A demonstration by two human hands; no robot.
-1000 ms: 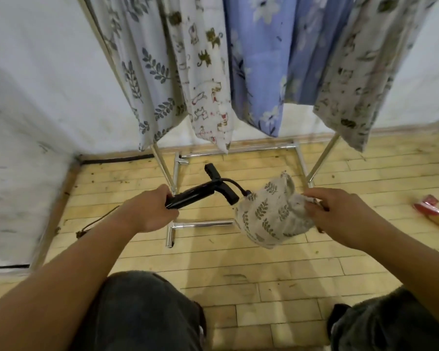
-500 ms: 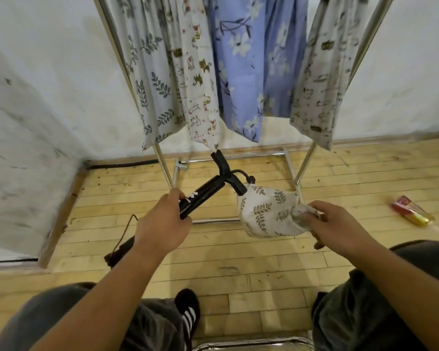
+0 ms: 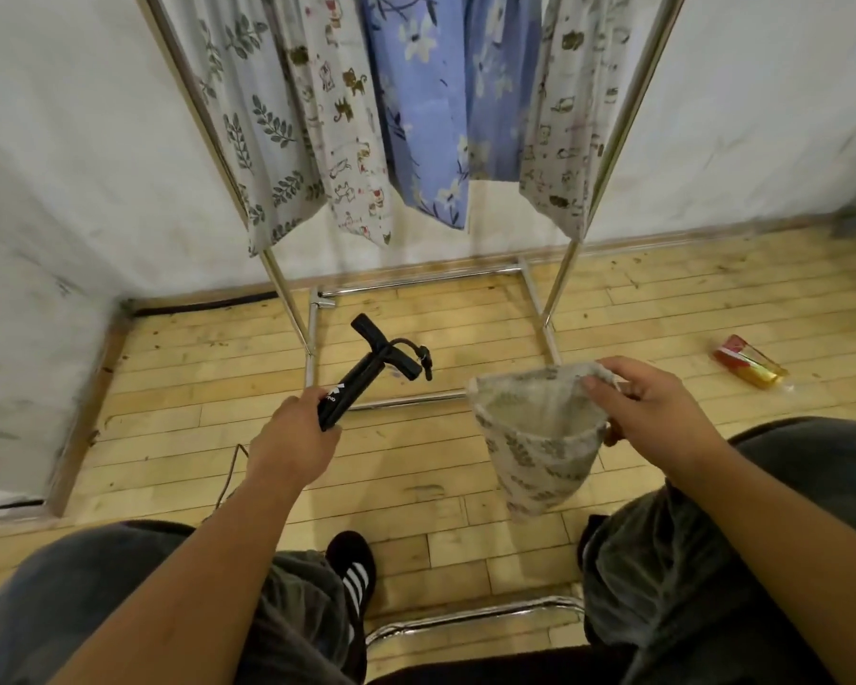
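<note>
The left hand [image 3: 292, 437] covers the near end of the pump [image 3: 362, 373], so that end cannot be seen, and the white print on the barrel is too small to read. Part of the right hand's [image 3: 648, 412] fingers lies behind the rim of the bag [image 3: 539, 447], and the bag's bottom is in shade. The frame cuts off the top of the rack [image 3: 287, 294] and the upper parts of the cloths [image 3: 416, 116] hanging on it.

The pump is black and slim, with a T-handle at its far end and a short hose looping off to a hanging nozzle. The left hand grips its barrel, and it tilts up and away over the floor [image 3: 416, 467] in front of the rack's base. The bag is pale cloth with a leaf print. The right hand pinches its rim and it hangs with its mouth open, to the right of the pump and apart from it.

Half a second ago the pump's hose end met the bag, which looked bunched. Now the two are separate and the bag's mouth gapes toward the camera.
</note>
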